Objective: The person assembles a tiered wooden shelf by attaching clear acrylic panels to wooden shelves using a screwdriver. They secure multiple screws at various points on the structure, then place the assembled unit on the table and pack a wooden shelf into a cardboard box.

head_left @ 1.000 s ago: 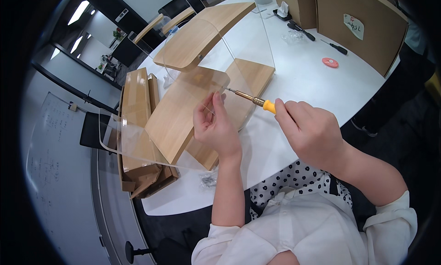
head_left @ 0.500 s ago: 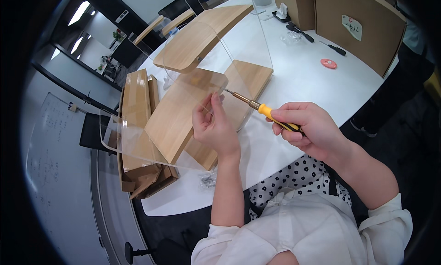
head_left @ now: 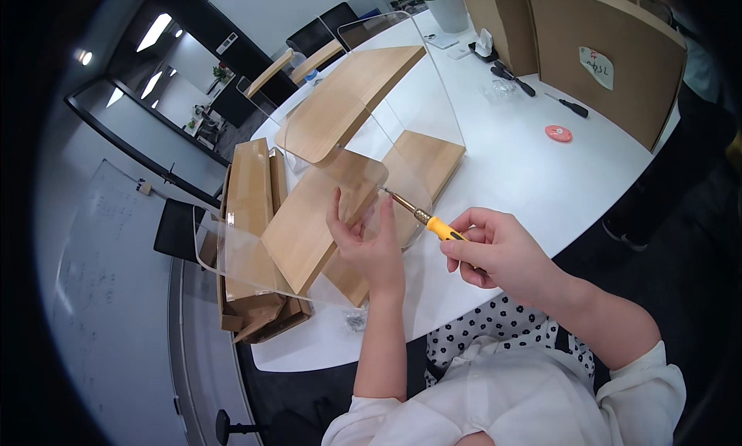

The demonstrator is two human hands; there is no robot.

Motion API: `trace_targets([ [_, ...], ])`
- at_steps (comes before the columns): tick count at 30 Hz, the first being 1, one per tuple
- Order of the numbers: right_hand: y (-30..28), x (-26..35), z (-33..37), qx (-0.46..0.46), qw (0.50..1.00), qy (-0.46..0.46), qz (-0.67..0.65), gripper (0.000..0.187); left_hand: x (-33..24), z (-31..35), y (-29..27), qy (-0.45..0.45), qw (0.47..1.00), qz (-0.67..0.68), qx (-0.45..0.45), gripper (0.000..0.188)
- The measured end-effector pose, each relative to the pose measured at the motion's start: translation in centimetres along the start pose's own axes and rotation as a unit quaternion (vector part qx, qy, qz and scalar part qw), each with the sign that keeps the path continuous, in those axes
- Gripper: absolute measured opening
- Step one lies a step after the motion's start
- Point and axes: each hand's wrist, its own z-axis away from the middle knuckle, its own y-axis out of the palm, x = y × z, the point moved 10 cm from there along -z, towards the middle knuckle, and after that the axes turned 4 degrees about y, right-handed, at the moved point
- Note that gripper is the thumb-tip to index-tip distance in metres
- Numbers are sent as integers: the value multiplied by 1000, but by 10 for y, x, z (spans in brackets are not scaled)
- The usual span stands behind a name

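Observation:
In my right hand (head_left: pixel 495 249) is a yellow and black screwdriver (head_left: pixel 437 226), its fingers closed round the handle. The shaft points up and left, and its tip meets the clear acrylic side panel (head_left: pixel 410 175) close to the edge of the middle wooden shelf (head_left: pixel 317 222). My left hand (head_left: pixel 367 241) is raised beside that spot, thumb and fingers apart, near the panel. Whether its fingertips touch the panel, I cannot tell. Above is an upper wooden shelf (head_left: pixel 352 98), and a lower wooden board (head_left: pixel 425 164) shows behind the clear panel.
The unit stands on a white table (head_left: pixel 525 183). Long cardboard boxes (head_left: pixel 251 222) lie at the left, and a large cardboard box (head_left: pixel 610 67) stands at the far right. Dark screwdrivers (head_left: pixel 568 104), a pink oval object (head_left: pixel 558 133) and a small plastic bag (head_left: pixel 355 318) lie on the table.
My left hand's fingers have spread apart from a pinch near the screwdriver tip. My right hand has shifted its hold on the handle. The whole view has tilted slightly, so everything sits lower.

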Motion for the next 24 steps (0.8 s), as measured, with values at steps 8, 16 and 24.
trace_targets([
  [8,0,-3,-1,6,1000,-11,18,16,14,-4,-1,-22,999,6,41,36],
  [16,-6,23,10,-50,972,-135,186,19,13,-4,-4,-9,1000,16,5,28],
  [24,29,52,49,-238,652,-394,602,32,9,-4,-2,-18,999,31,-8,26],
])
